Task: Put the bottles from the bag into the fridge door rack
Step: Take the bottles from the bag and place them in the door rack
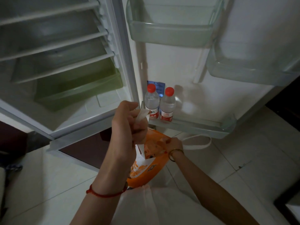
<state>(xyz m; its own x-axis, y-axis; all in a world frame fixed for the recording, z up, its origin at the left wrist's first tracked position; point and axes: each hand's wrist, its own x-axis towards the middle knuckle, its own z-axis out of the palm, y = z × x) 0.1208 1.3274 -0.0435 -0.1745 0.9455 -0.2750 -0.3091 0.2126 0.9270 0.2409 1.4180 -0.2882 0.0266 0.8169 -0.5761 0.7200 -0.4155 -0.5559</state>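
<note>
Two clear water bottles with red caps and red labels stand upright side by side at the left end of the bottom door rack (194, 127): the left bottle (151, 101) and the right bottle (168, 105). Below the rack hangs an orange and white bag (142, 172). My left hand (129, 120) is shut on the bag's white handle and holds it up. My right hand (174, 145) reaches down into the bag's mouth; its fingers are hidden inside, so I cannot tell whether they hold anything.
The fridge body (65, 62) stands open at the left with bare shelves and a green drawer (78, 91). Two upper door racks (170, 33) hold nothing. The bag's second white handle (199, 142) droops to the right. White floor tiles lie below.
</note>
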